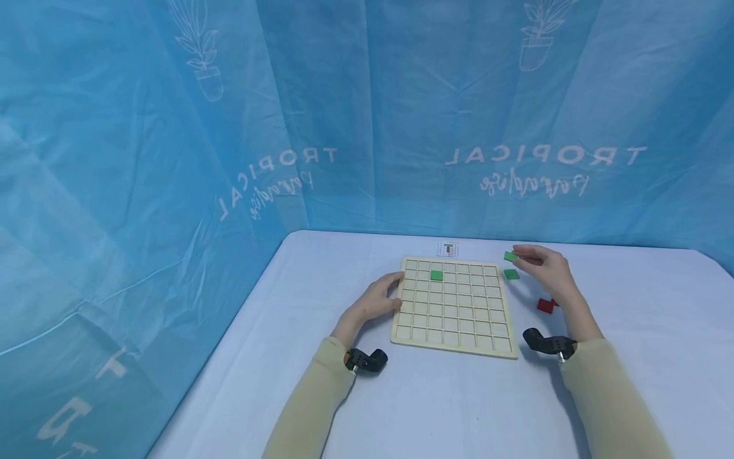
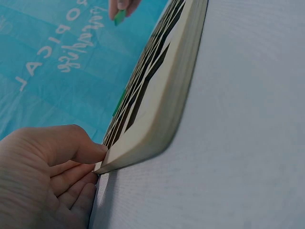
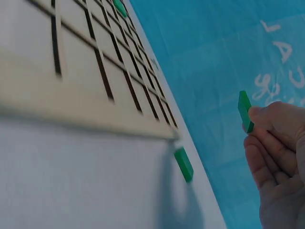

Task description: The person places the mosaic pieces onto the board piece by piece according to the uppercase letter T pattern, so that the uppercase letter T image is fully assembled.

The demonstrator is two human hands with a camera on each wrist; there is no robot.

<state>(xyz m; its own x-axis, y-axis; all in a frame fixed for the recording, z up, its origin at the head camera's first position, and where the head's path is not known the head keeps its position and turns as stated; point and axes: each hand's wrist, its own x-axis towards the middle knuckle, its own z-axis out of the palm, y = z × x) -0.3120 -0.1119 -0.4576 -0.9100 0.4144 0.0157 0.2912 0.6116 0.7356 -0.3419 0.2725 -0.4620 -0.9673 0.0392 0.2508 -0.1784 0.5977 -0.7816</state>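
A pale wooden grid board (image 1: 453,350) lies on the white table. One green square tile (image 1: 437,275) sits in a cell near its far left part. My left hand (image 1: 375,299) rests at the board's left edge, thumb and fingertips apart along the rim. Held up beyond the board's far right corner, a second green tile (image 3: 244,112) is pinched between thumb and fingers of my right hand (image 1: 545,271). Below that hand, another green tile (image 1: 511,274) lies on the table just off the board's right edge.
Red tiles (image 1: 545,306) lie right of the board, partly hidden by my right wrist. A small printed grid card (image 1: 448,249) with coloured squares lies behind the board. Blue printed cloth (image 1: 401,127) hangs behind the table and along its left.
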